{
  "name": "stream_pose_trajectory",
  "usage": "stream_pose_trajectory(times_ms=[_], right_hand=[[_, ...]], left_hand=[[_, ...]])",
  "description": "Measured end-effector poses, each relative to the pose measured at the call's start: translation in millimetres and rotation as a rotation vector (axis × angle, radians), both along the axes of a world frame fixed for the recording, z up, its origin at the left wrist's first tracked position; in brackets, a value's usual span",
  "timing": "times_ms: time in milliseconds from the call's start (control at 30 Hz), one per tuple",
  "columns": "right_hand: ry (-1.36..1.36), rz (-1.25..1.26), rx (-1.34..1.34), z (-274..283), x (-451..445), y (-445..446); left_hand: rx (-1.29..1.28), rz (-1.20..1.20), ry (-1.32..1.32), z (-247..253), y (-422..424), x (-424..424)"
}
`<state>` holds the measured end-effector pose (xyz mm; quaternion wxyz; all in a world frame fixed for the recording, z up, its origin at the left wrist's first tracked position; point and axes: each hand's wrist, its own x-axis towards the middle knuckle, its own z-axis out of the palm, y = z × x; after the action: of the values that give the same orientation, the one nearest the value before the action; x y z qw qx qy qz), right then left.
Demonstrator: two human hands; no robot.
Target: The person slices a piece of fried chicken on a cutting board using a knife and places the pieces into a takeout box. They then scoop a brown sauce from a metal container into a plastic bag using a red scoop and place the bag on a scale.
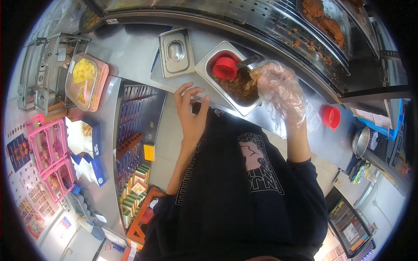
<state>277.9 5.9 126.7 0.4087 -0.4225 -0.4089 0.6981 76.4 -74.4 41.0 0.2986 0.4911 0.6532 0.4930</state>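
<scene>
My right hand (277, 81), in a clear plastic glove, grips a golden-brown piece of food (253, 79) at the right rim of a deep steel pan (214, 58). Brown crumbly seasoning (236, 88) covers the bottom of that pan. A red cup (225, 68) rests in it, tilted, beside a flat metal handle (250, 61) that leans on the far rim. The rest of the food is hidden by the glove. Bare and with its fingers spread, my left hand (192, 111) hovers by the counter's front edge, touching nothing that I can make out.
Left of the pan lies a steel lid (176, 52). Further left stands a clear container of yellow food (83, 73). A second red cup (331, 117) and a clear plastic lid (314, 120) are at the right. A display case (228, 26) with crumbs and food runs along the back.
</scene>
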Motion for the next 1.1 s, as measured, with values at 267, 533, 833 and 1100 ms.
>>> stream_pose_trajectory(times_ms=[267,533,833,1100], right_hand=[[0.346,-0.329,-0.192,21.5,-14.9,-29.4],[0.393,-0.125,-0.166,41.2,-21.7,-44.0],[0.506,0.086,-0.048,65.2,-23.2,-52.2],[0.633,0.275,0.122,92.5,-7.0,-36.5]], left_hand=[[-0.031,-0.024,0.010,6.0,-2.5,3.5],[-0.051,-0.035,0.021,-28.4,3.2,6.4],[-0.008,-0.015,-0.005,-1.8,10.0,0.5],[-0.029,-0.029,-0.063,-13.6,-6.6,2.8]])
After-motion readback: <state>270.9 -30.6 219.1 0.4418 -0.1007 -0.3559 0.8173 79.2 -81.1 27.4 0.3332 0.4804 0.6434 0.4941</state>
